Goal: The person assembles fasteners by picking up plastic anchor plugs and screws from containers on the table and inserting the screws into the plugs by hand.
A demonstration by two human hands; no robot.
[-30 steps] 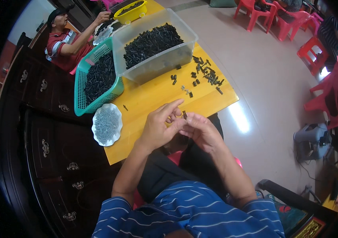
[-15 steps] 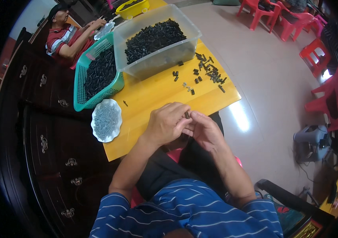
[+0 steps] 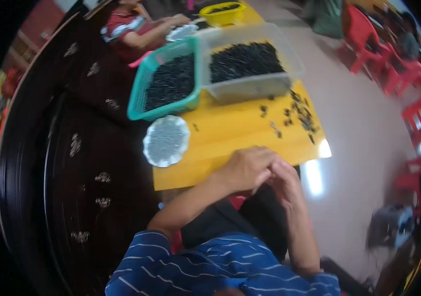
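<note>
Both hands have drawn closer to the person's body since the earlier frames, from above the yellow worktop (image 3: 230, 133) down to its near edge, and they are now pressed together. The left hand (image 3: 246, 169) lies over the front edge of the worktop with its fingers curled in, knuckles up. The right hand (image 3: 285, 181) sits just beside it and touches it, fingers bent toward the left hand's fingertips. Something small may be pinched between them, but the blur hides it, so whether either hand grips anything cannot be told.

Nearest the left hand, on the worktop, stands a silvery scalloped dish (image 3: 166, 140) filled with tiny pale grey pieces. Beyond it sits a teal plastic basket (image 3: 141, 101) heaped with small black parts, and touching the basket on its right is a clear plastic tub (image 3: 289, 59) holding more of the same dark parts. A loose scatter of black pieces (image 3: 299, 116) lies on the worktop's right side, in front of the tub and well apart from the hands.

At the far end of the worktop a yellow tray (image 3: 223, 14) holds dark parts, and another person in a red and white top (image 3: 121, 29) reaches an arm toward a second silvery dish (image 3: 182, 32). Red plastic chairs (image 3: 368, 49) stand on the pale floor to the right. Dark carved wooden furniture (image 3: 72, 163) runs along the left.
</note>
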